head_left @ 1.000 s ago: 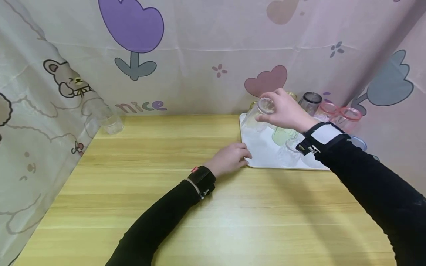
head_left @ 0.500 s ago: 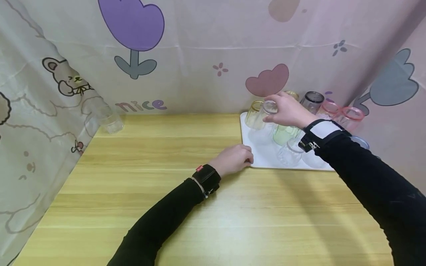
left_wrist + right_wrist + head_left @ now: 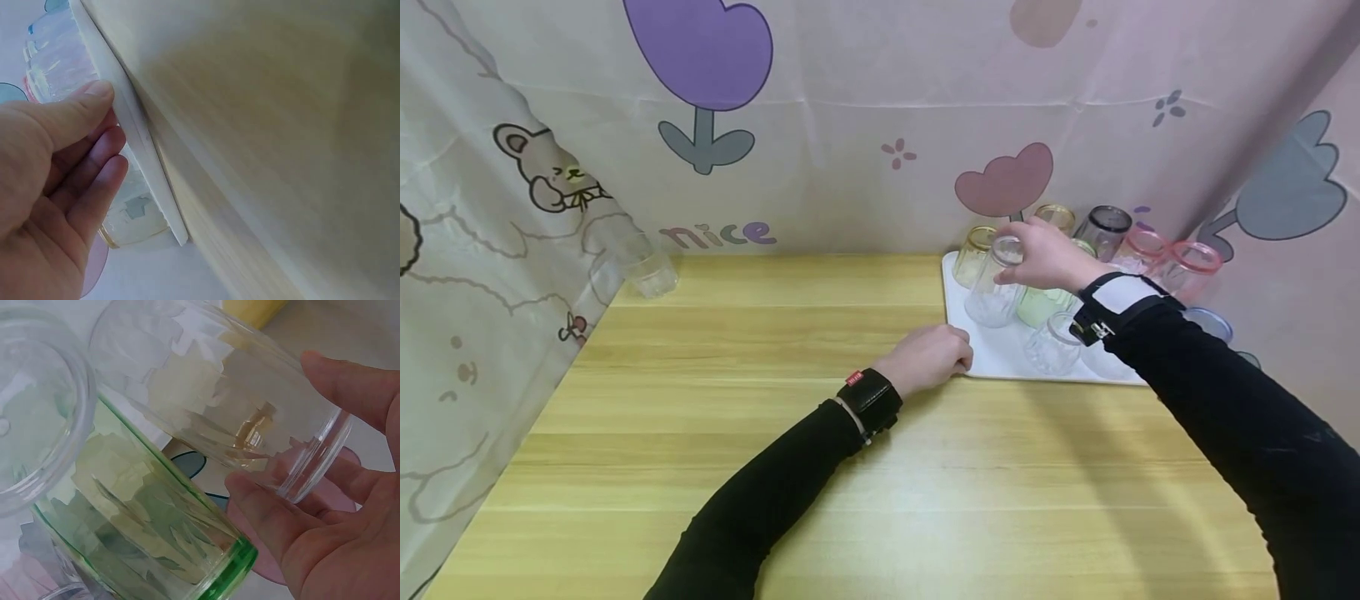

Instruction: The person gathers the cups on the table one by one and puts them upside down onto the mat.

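My right hand (image 3: 1048, 257) grips a clear glass (image 3: 988, 302) by its thick base, thumb on one side and fingers on the other. The glass is upside down on the white tray (image 3: 1000, 357), at its left part. Beside it stands a green glass (image 3: 150, 506), also base up, with another clear glass (image 3: 37, 406) close by in the right wrist view. Behind it is a yellow glass (image 3: 968, 265). My left hand (image 3: 925, 360) is at the tray's front left corner, with curled fingers (image 3: 103, 187) and thumb against the rim.
More upturned glasses fill the tray: another yellow one (image 3: 1055, 218), a black one (image 3: 1103, 232), pink ones (image 3: 1187, 267) and a blue-rimmed one (image 3: 1210, 323). A lone clear glass (image 3: 651, 271) stands at the table's far left corner. Patterned curtain (image 3: 835, 167) hangs behind.
The clear glass in my right hand has come down from a tilt to upright on the tray. My left fingers, spread before, have curled at the tray's corner.
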A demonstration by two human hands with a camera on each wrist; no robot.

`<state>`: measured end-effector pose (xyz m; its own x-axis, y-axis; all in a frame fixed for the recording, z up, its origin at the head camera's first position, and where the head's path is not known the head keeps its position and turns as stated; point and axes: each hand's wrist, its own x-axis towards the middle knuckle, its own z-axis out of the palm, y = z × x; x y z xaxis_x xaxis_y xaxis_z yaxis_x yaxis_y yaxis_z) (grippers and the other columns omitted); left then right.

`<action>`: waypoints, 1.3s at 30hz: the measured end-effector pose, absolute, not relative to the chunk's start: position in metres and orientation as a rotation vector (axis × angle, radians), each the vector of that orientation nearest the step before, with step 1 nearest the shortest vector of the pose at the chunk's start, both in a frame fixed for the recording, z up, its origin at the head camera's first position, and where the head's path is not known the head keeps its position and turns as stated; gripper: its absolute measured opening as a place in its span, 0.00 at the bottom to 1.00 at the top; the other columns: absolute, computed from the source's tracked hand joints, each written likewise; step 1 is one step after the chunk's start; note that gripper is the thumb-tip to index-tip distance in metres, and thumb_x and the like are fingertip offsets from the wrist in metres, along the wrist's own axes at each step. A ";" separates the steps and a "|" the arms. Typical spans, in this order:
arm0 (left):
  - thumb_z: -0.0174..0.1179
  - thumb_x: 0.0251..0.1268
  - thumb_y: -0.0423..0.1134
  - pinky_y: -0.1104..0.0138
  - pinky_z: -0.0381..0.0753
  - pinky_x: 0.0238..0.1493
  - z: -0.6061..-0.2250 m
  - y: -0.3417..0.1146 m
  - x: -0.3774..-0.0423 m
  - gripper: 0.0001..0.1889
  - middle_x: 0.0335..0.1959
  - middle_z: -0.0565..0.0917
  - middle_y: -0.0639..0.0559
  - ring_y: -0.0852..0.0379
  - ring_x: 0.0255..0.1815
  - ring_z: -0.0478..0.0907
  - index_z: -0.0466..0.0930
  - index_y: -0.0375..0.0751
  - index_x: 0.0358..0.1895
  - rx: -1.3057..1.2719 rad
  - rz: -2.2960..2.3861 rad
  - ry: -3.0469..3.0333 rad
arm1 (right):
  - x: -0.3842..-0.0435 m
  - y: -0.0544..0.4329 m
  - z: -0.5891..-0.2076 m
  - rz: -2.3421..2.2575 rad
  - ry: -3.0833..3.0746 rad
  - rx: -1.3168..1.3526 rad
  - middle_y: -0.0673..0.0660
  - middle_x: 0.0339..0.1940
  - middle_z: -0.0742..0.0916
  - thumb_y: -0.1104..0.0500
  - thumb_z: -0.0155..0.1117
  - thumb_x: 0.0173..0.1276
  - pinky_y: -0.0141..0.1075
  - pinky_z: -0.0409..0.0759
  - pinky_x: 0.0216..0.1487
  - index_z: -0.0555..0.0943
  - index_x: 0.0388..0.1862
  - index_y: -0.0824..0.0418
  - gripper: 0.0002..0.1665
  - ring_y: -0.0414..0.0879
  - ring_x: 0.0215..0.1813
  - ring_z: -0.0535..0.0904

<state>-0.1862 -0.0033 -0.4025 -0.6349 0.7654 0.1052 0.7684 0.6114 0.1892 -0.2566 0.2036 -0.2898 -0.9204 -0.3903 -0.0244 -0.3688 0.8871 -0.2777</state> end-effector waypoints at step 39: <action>0.71 0.66 0.47 0.61 0.84 0.64 -0.387 -0.064 -0.186 0.20 0.58 0.84 0.51 0.52 0.61 0.81 0.84 0.45 0.59 -0.857 -0.744 -2.758 | -0.178 0.184 -0.301 -0.815 3.278 -0.797 0.69 0.71 0.76 0.61 0.71 0.65 0.63 0.71 0.72 0.73 0.71 0.67 0.36 0.68 0.71 0.72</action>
<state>-0.1855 -0.0638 -0.3873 -0.8231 0.4887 0.2892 0.5678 0.7122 0.4126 -0.1784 0.1840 -0.3011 -0.8437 -0.3465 0.4100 -0.4981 0.7900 -0.3576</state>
